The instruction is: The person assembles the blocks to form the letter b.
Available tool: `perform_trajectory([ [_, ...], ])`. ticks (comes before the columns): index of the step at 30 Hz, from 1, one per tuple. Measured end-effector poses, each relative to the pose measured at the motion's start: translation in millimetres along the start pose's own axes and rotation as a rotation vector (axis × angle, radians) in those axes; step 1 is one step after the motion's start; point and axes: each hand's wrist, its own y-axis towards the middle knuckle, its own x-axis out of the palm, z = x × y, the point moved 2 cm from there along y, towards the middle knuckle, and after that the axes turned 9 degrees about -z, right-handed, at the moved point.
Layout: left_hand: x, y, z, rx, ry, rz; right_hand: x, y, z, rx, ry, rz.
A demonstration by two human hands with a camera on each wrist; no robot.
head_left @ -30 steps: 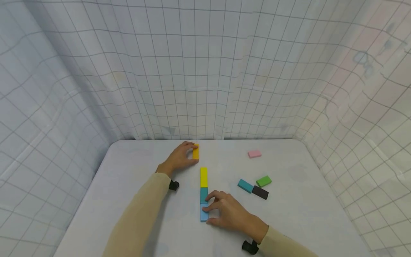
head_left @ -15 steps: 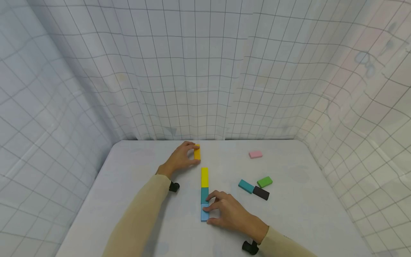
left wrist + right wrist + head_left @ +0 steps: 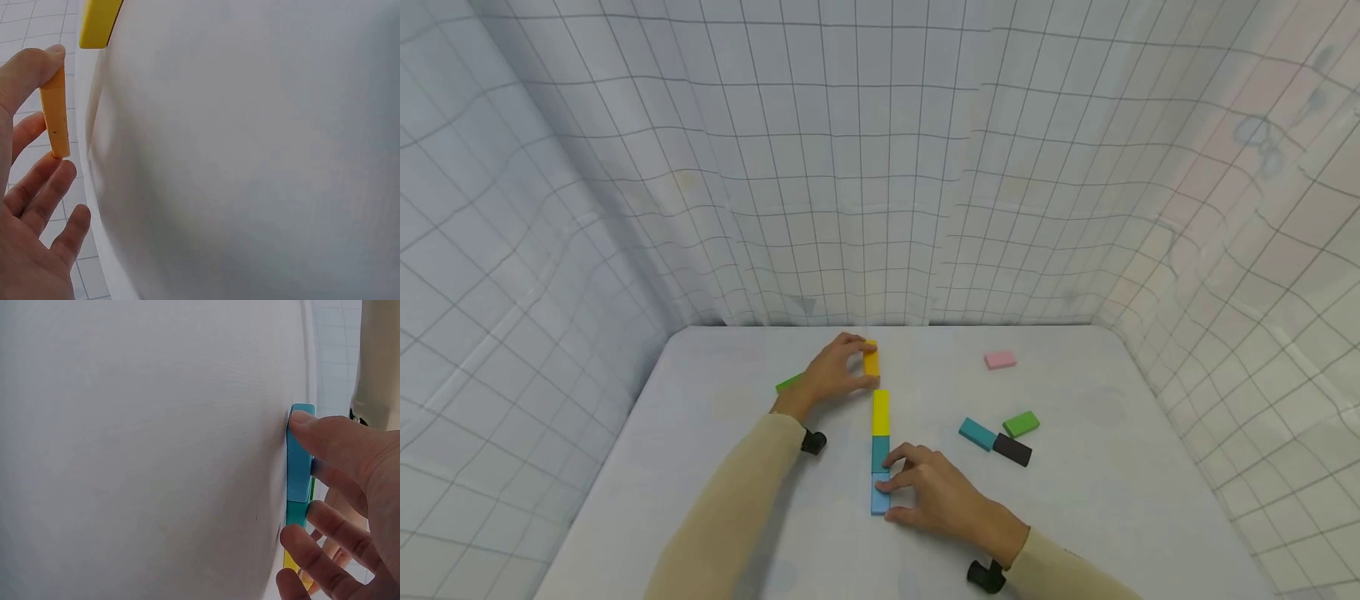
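My left hand (image 3: 835, 371) pinches an orange block (image 3: 55, 115) end to end, thumb at the near end and fingers at the far end. The block lies just beyond a row on the white table, with a small gap. That row runs away from me: a light blue block (image 3: 880, 502), a teal block (image 3: 879, 454), then a yellow block (image 3: 881, 412), touching end to end. My right hand (image 3: 936, 496) holds the light blue block, thumb at its near end and a curled finger on it. Another fingertip touches the teal block.
To the right lie a blue-teal block (image 3: 977, 434), a black block (image 3: 1012, 450) and a green block (image 3: 1021, 424), with a pink block (image 3: 1000, 360) farther back. A second green block (image 3: 788, 382) is partly hidden by my left wrist. Gridded curtains (image 3: 880, 208) surround the table.
My left hand has shifted slightly right with the orange block, bringing it nearly in line with the row. The green block behind that wrist has come into view. My right hand stays put.
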Motion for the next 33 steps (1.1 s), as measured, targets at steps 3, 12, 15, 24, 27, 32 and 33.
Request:
perform_trajectory([
  [3, 4.0, -0.1, 1.7, 0.0, 0.003, -0.01, -0.6, -0.3, -0.8, 0.002, 0.006, -0.006],
  [12, 16.6, 0.8, -1.4, 0.001, 0.042, -0.031, 0.3, -0.3, -1.1, -0.004, 0.004, 0.004],
  [15, 17.1, -0.2, -0.4, 0.016, 0.037, -0.018, 1.1, -0.2, -0.3, 0.0, 0.004, 0.004],
  [24, 17.6, -1.0, 3.4, -0.005, 0.02, -0.02, 2.2, -0.8, 0.4, -0.002, -0.008, 0.011],
  [27, 18.1, -1.7, 4.3, 0.003, 0.021, -0.02, 2.3, -1.0, 0.5, 0.0, -0.006, 0.011],
  [32, 18.2, -3.6, 5.8, 0.022, 0.019, -0.028, 2.4, -0.9, 0.7, 0.005, 0.0, 0.004],
  [33, 17.9, -4.2, 6.4, 0.023, 0.017, -0.029, 2.4, -0.9, 0.7, 0.006, 0.001, 0.003],
])
